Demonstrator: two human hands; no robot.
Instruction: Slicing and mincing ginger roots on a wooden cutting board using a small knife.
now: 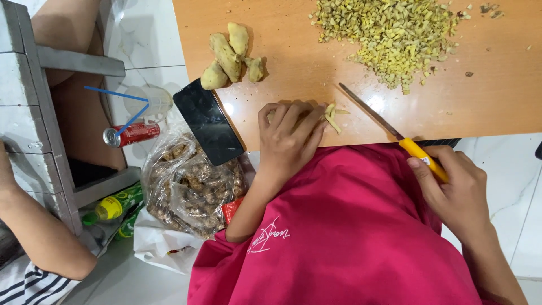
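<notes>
My left hand [288, 135] rests curled on the wooden cutting board [293, 34], pressing down pale ginger strips [331, 116] that stick out past the fingertips. My right hand [454, 189] grips the yellow handle of a knife [389, 129]; its thin blade points up-left and lies over the board just right of the strips. A big pile of diced ginger [392, 36] covers the board's far side. Peeled ginger roots [230, 56] lie at the board's left end.
A black phone [208, 121] overlaps the board's left corner. Below it is a clear bag of ginger roots [189, 186]. A red can [132, 134], a plastic cup with a blue straw [148, 101] and a green bottle [113, 206] lie on the floor. Another person's arm [39, 237] is at left.
</notes>
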